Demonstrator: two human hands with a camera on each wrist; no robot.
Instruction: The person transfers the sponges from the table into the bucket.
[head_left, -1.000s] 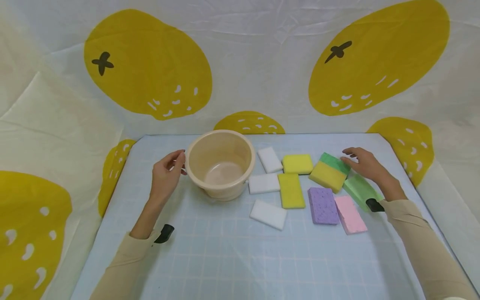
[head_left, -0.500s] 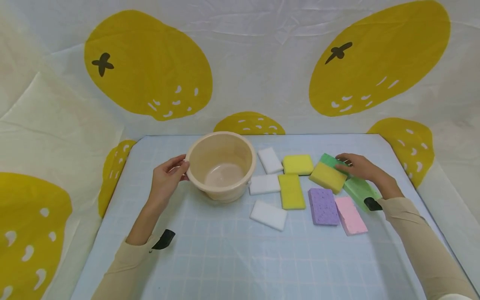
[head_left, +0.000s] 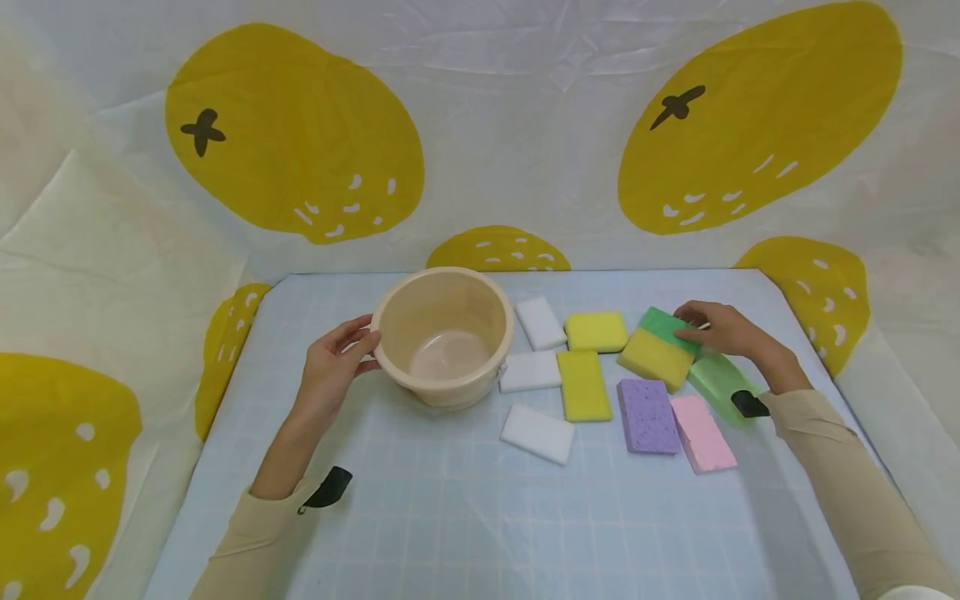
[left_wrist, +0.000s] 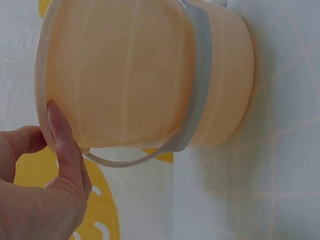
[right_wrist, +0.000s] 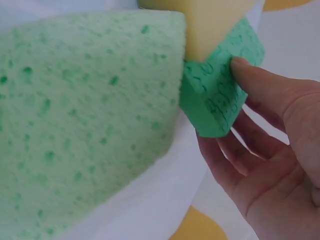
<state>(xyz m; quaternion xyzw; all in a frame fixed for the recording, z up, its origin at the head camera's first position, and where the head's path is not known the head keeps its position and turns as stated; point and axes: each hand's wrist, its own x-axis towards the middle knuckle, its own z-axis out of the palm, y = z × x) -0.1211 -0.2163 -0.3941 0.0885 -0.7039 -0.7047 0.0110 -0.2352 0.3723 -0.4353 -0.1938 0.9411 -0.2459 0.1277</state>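
My left hand (head_left: 333,367) pinches the rim of a beige bucket (head_left: 442,387) between thumb and fingers. In the left wrist view the bucket (left_wrist: 120,75) shows its grey handle (left_wrist: 197,85) hanging along its side. On the right, my right hand (head_left: 723,329) grips the end of a green sponge (head_left: 660,323); its thumb lies on the textured face of the green sponge (right_wrist: 220,90) in the right wrist view, with fingers underneath. A yellow sponge (head_left: 654,358) touches the green one and covers part of it. Nearest below that hand lies a pale green sponge (head_left: 720,379).
Several other sponges lie between the bucket and my right hand: white ones (head_left: 536,433), yellow ones (head_left: 585,387), a purple one (head_left: 648,417) and a pink one (head_left: 703,433). A light blue gridded cloth (head_left: 450,517) covers the table. A lemon-print sheet (head_left: 525,125) hangs behind.
My left hand has moved in from beside the bucket and taken its rim. My right hand has come down onto the green sponge and now grips its end.
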